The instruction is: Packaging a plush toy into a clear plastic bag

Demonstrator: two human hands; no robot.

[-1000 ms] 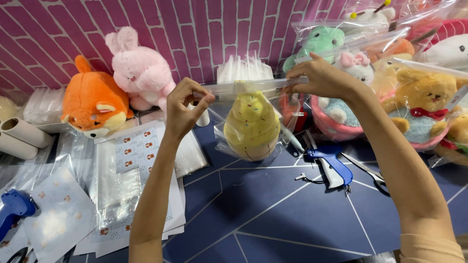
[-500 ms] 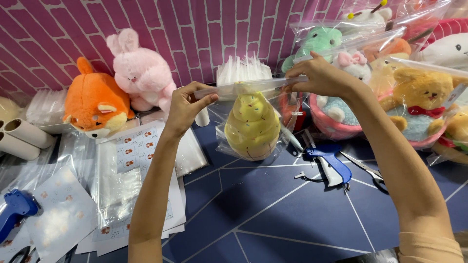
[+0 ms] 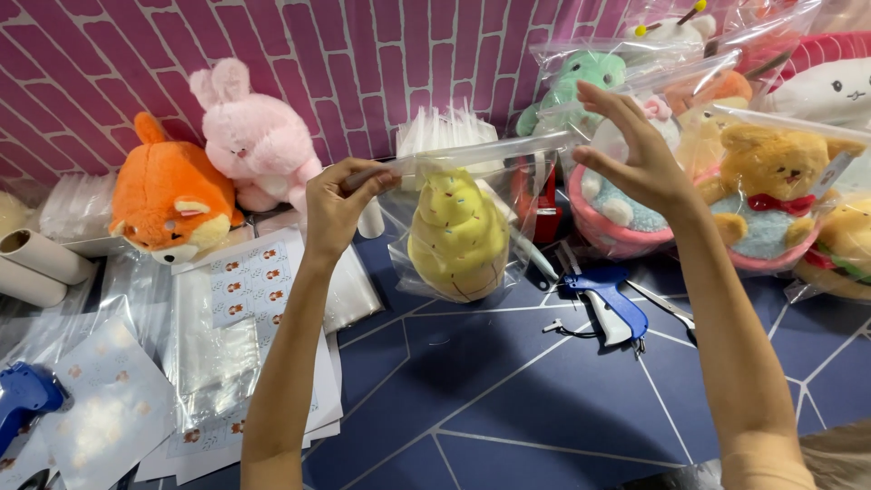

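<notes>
A clear plastic bag hangs in the air above the blue table, with a yellow swirl-shaped plush toy inside it. My left hand pinches the left end of the bag's top strip. My right hand is at the right end of that strip, fingers spread and palm facing left, thumb and fingertips touching the strip's end. The strip runs nearly level between both hands.
An orange fox plush and a pink rabbit plush sit against the pink brick wall. Bagged plush toys pile at the right. A blue tagging gun lies on the table; sticker sheets and flat bags lie left.
My right hand has opened its fingers along the bag's top strip. The bag and my left hand stay almost where they were.
</notes>
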